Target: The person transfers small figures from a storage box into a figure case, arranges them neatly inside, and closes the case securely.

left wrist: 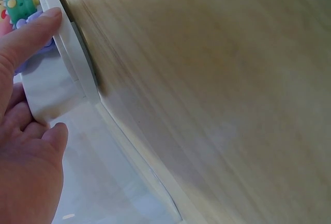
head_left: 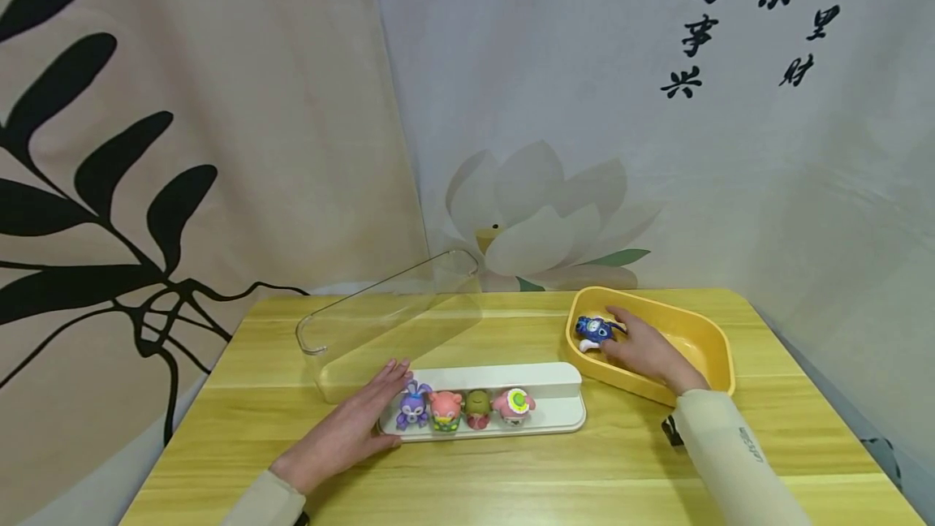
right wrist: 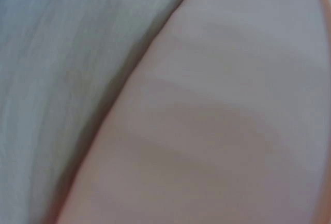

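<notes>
My right hand (head_left: pixel 648 350) reaches into a yellow tray (head_left: pixel 719 347), its thumb and index finger pinching a small blue-and-white figurine (head_left: pixel 593 329) at the tray's left end. Straight-fingered, my left hand (head_left: pixel 354 420) rests against the left end of a long white display base (head_left: pixel 562 410); in the left wrist view its thumb (left wrist: pixel 49 21) lies on the base's rim. Lined up on that base are a purple rabbit figurine (head_left: pixel 413 406), a pink-and-green one (head_left: pixel 445 411), an olive-green one (head_left: pixel 478 409) and a pink one with a yellow-green swirl (head_left: pixel 514 404).
Behind the base, a clear plastic cover (head_left: pixel 398 311) lies on the wooden table (head_left: pixel 511 481). Printed cloth (head_left: pixel 292 104) hangs along the table's back. The right wrist view is blurred, filled mostly by a pale curved surface (right wrist: pixel 217 120).
</notes>
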The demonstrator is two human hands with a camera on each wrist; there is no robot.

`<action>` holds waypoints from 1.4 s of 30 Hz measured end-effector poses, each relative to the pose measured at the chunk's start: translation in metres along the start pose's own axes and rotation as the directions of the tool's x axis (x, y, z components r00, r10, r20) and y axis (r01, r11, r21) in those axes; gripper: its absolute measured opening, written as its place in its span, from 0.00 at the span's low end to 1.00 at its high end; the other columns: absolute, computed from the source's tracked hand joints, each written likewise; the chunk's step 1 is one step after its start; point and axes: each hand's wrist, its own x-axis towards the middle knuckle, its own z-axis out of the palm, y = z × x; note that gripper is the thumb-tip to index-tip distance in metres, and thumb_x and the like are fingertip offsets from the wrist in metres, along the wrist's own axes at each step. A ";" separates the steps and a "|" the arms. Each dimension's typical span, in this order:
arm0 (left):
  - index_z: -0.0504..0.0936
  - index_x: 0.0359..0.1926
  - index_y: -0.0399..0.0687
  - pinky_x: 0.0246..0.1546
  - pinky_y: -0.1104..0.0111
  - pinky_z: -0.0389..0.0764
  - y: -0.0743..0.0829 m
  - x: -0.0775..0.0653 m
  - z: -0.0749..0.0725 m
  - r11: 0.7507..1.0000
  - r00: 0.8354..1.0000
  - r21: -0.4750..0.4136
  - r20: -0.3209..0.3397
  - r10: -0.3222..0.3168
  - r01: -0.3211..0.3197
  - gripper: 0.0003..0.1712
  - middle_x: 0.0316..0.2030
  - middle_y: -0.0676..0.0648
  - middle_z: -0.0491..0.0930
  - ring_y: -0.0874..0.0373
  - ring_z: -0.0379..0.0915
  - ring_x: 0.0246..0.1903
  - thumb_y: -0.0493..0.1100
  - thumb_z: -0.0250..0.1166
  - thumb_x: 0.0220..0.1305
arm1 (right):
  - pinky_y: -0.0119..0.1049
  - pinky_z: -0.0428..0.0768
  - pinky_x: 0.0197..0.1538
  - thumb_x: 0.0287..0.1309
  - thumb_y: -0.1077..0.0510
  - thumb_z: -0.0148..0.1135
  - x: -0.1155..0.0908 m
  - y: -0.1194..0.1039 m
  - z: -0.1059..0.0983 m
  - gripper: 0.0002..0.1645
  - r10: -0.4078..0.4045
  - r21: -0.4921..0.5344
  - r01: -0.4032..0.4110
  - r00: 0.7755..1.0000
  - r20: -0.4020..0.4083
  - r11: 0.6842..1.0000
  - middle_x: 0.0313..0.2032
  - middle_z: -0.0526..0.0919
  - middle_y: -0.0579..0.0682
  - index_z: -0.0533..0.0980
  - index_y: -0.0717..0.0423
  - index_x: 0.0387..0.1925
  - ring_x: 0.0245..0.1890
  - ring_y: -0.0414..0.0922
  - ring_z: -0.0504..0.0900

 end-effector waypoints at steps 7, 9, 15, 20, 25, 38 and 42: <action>0.62 0.78 0.39 0.73 0.50 0.64 -0.001 0.000 0.000 1.000 1.000 -0.002 0.002 -0.003 0.003 0.53 0.80 0.40 0.52 0.43 0.47 0.79 0.44 0.79 0.57 | 0.67 0.69 0.69 0.75 0.34 0.51 -0.002 -0.003 0.000 0.55 0.198 0.034 -0.198 0.980 -0.019 0.980 0.68 0.67 0.78 0.49 0.76 0.76 0.67 0.72 0.68; 0.62 0.78 0.39 0.73 0.50 0.64 -0.001 0.000 0.000 1.000 1.000 -0.004 0.005 -0.005 0.006 0.53 0.80 0.41 0.52 0.43 0.47 0.79 0.44 0.79 0.58 | 0.66 0.69 0.69 0.75 0.32 0.50 0.000 -0.004 0.000 0.57 0.230 0.018 -0.230 0.973 -0.025 0.973 0.67 0.69 0.78 0.51 0.79 0.75 0.67 0.72 0.69; 0.62 0.78 0.40 0.73 0.49 0.64 -0.002 0.000 0.001 1.000 1.000 -0.003 0.010 -0.007 0.007 0.52 0.81 0.41 0.52 0.43 0.47 0.79 0.44 0.79 0.58 | 0.65 0.69 0.70 0.72 0.30 0.51 0.007 -0.003 0.003 0.58 0.258 -0.025 -0.259 0.965 -0.043 0.966 0.68 0.65 0.79 0.57 0.82 0.71 0.67 0.72 0.68; 0.62 0.78 0.40 0.73 0.49 0.64 -0.002 -0.001 0.002 1.000 1.000 0.004 0.006 -0.002 0.002 0.52 0.81 0.41 0.52 0.43 0.47 0.79 0.45 0.79 0.58 | 0.51 0.82 0.50 0.70 0.33 0.57 0.012 -0.001 0.007 0.44 0.239 -0.014 -0.240 0.969 -0.061 0.971 0.47 0.80 0.73 0.73 0.74 0.56 0.46 0.63 0.80; 0.62 0.78 0.40 0.73 0.50 0.63 -0.002 -0.001 0.001 1.000 1.000 0.003 0.001 -0.003 0.003 0.52 0.81 0.41 0.52 0.43 0.47 0.79 0.45 0.79 0.58 | 0.35 0.65 0.28 0.67 0.35 0.62 0.016 0.000 0.010 0.30 0.234 0.037 -0.233 0.971 -0.055 0.972 0.21 0.72 0.49 0.72 0.56 0.25 0.23 0.46 0.69; 0.62 0.78 0.40 0.73 0.49 0.64 0.000 -0.001 0.000 1.000 1.000 -0.011 0.005 -0.004 0.004 0.52 0.81 0.41 0.52 0.43 0.47 0.79 0.44 0.79 0.59 | 0.39 0.84 0.41 0.62 0.45 0.73 0.013 -0.009 0.010 0.36 0.200 0.141 -0.188 0.977 -0.074 0.972 0.48 0.80 0.67 0.68 0.70 0.53 0.42 0.55 0.81; 0.62 0.78 0.40 0.73 0.49 0.63 0.000 0.000 -0.001 1.000 1.000 -0.007 0.006 -0.001 0.001 0.52 0.81 0.41 0.52 0.43 0.47 0.79 0.45 0.79 0.58 | 0.39 0.85 0.41 0.63 0.47 0.73 0.009 -0.016 0.006 0.37 0.171 0.157 -0.154 0.981 -0.097 0.975 0.51 0.80 0.69 0.67 0.70 0.57 0.43 0.55 0.82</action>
